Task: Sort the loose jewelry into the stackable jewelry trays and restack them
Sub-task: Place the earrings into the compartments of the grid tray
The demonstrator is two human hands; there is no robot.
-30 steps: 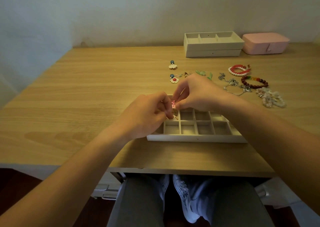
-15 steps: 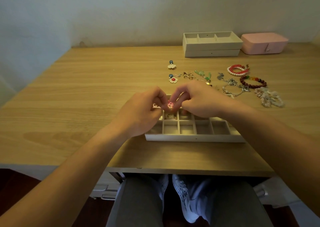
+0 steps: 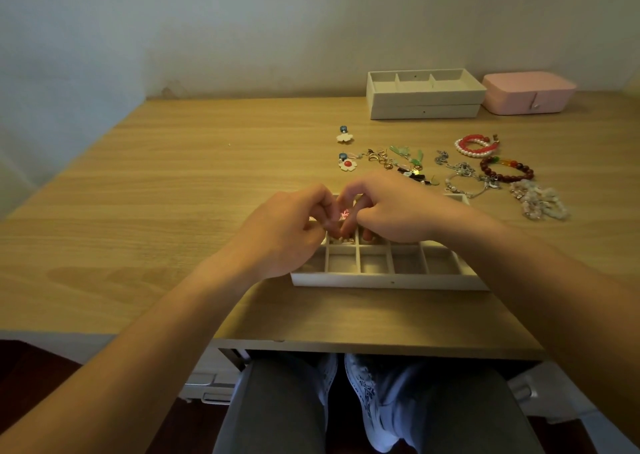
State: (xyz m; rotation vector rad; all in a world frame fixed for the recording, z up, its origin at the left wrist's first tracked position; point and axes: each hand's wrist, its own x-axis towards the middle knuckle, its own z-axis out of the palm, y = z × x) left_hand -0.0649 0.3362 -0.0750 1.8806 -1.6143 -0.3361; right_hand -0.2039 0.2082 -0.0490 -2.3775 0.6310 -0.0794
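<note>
A person's left hand (image 3: 287, 233) and right hand (image 3: 393, 211) pinch a small pink charm (image 3: 343, 215) over the far-left cells of a white compartmented tray (image 3: 391, 282), near the front edge of the wooden desk (image 3: 173, 193). Loose bracelets and chains (image 3: 505, 173) lie unsorted toward the right edge; sorting looks barely begun, restacking undone.

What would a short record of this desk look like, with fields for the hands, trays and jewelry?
Hands: left hand and right hand both pinch a small pink piece
Near tray: divided tray, under the hands
Back: stacked trays beside pink box
Loose: bracelets and earrings on the table, beyond the tray
</note>
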